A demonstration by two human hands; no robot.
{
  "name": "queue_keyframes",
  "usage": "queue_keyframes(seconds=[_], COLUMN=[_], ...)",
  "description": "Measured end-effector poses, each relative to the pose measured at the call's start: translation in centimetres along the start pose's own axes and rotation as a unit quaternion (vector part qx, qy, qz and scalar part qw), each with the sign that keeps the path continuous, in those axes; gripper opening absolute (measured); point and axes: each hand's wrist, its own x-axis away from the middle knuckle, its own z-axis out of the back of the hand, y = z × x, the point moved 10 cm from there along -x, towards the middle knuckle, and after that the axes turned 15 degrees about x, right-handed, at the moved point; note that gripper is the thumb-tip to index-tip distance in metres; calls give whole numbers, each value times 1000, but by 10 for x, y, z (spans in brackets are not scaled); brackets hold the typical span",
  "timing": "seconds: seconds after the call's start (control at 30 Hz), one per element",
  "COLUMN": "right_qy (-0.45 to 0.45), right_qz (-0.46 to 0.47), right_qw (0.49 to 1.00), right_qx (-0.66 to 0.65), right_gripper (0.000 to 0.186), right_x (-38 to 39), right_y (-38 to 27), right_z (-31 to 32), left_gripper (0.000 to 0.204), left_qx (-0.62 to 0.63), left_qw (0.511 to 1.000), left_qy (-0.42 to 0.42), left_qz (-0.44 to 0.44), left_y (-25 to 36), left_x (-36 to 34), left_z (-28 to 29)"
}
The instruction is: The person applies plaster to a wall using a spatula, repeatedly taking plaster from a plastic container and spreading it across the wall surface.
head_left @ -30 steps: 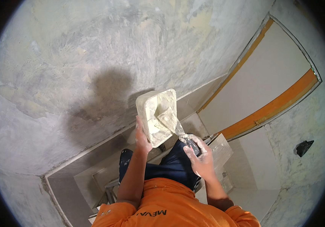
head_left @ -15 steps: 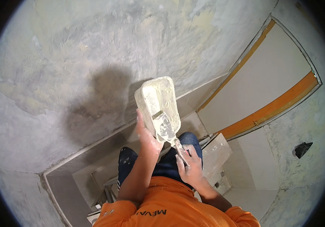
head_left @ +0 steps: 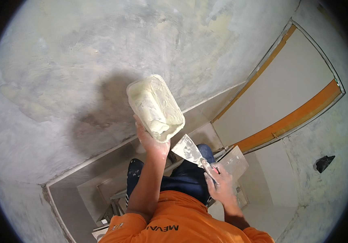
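My left hand (head_left: 153,142) grips a white rectangular plastic tub (head_left: 132,96) from below and the side, its open top tilted toward me. Pale, creamy putty (head_left: 151,109) lies inside and coats the tub's walls and rim. In my right hand (head_left: 221,184) is a putty knife (head_left: 188,150), held by its handle with the fingers wrapped round it. The broad metal blade, smeared with putty, points up and left, just below the tub's lower right corner and apart from it. White residue covers the fingers of both hands.
A grey, patchily plastered wall (head_left: 89,44) rises close in front. To the right is a pale panel (head_left: 279,85) edged with orange strips, with a dark object (head_left: 324,163) on the wall beyond. A light board (head_left: 235,162) stands below, beside my knees.
The putty knife has come out of the tub and moved down and right with my right hand. My left hand has shifted the tub left and slightly up, turning it.
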Motion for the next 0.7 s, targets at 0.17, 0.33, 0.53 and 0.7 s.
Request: queue_keyframes(seconds=[0.17,0.33,0.53,0.7], right_qy=[60,-52,-117,-160], right_qz=[-139,-297,-251,-234], right_qw=[970,778,777,781], right_qx=[-189,-552,-565,-556], right_gripper=[36,32,32,30], right_x=[6,4,-19,-15], right_y=[39,36,1,5], right_z=[1,-52,-84,-114], left_gripper=[63,62,61,53], left_qx=[-27,-8,41,71], left_qw=[999,1000,995,993], left_qy=[8,8,-34,-21], left_qz=[-46,-14,81,97], left_y=[23,17,-29,-33], left_x=[10,16,33,30], left_z=[-2,9,10,15])
